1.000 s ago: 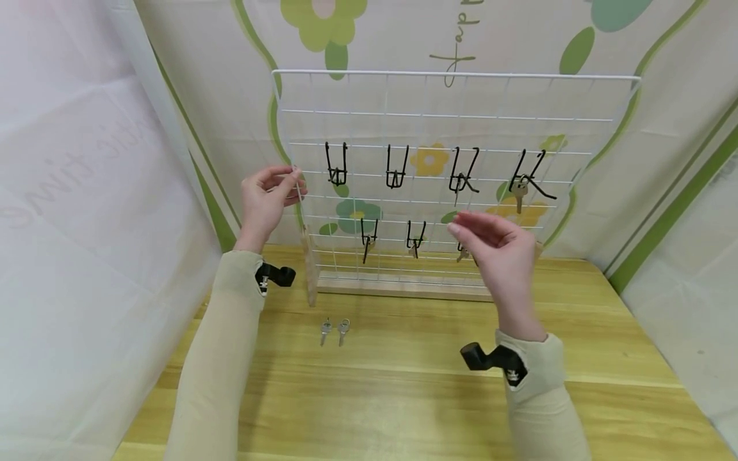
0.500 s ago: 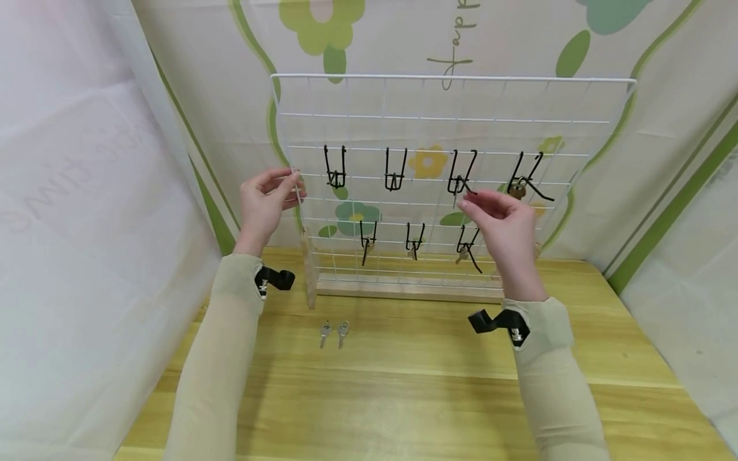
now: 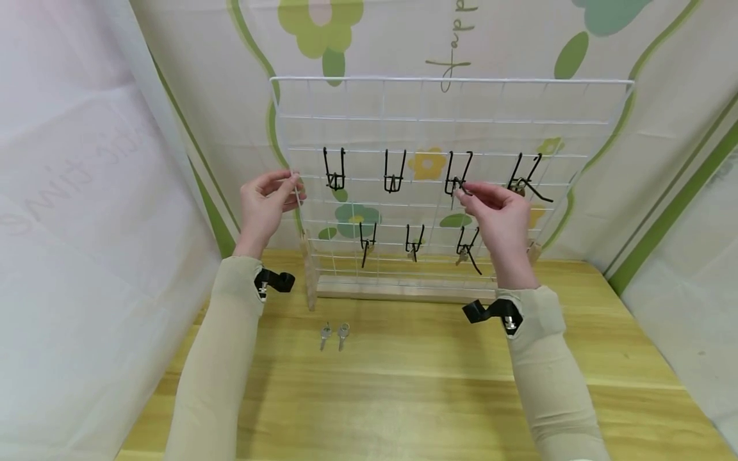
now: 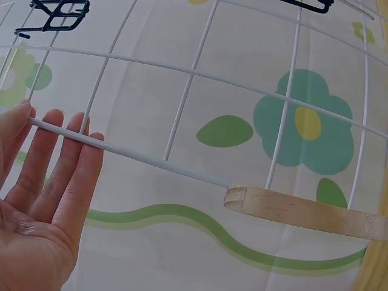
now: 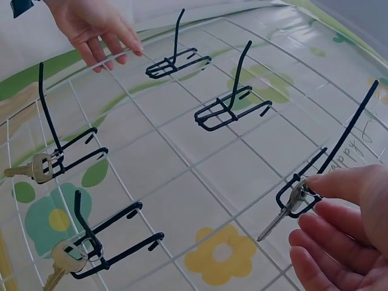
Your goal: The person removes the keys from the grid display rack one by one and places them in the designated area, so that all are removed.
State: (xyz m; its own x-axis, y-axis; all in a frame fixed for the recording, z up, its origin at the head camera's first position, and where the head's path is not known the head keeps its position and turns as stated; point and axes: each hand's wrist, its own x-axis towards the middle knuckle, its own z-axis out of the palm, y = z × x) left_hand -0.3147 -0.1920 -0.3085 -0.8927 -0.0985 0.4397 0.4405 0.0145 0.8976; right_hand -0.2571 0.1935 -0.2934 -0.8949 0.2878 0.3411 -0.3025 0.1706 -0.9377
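Note:
A white wire grid panel [image 3: 423,119] stands upright on a wooden base. My left hand [image 3: 265,198] pinches its left side bar between thumb and fingers, as the left wrist view [image 4: 45,206] also shows. Black hooks hang on the grid in two rows. At the third upper hook [image 3: 459,168], my right hand [image 3: 500,211] pinches the head of a silver key [image 5: 282,213], which sits near the hook's base. The first upper hook [image 3: 334,169] and second upper hook [image 3: 394,171] carry no key. Another key [image 3: 521,186] hangs on the rightmost upper hook, partly hidden.
Two loose keys, one left [image 3: 325,336] and one right [image 3: 343,336], lie on the wooden table [image 3: 398,397]. Lower hooks hold keys, including one silver key [image 5: 40,168] and one brassy key [image 5: 68,257]. Printed cloth [image 3: 190,83] surrounds the table's back and sides.
My right hand has moved up from in front of the lower right hook to the key on the third upper hook. The left hand stays on the side bar.

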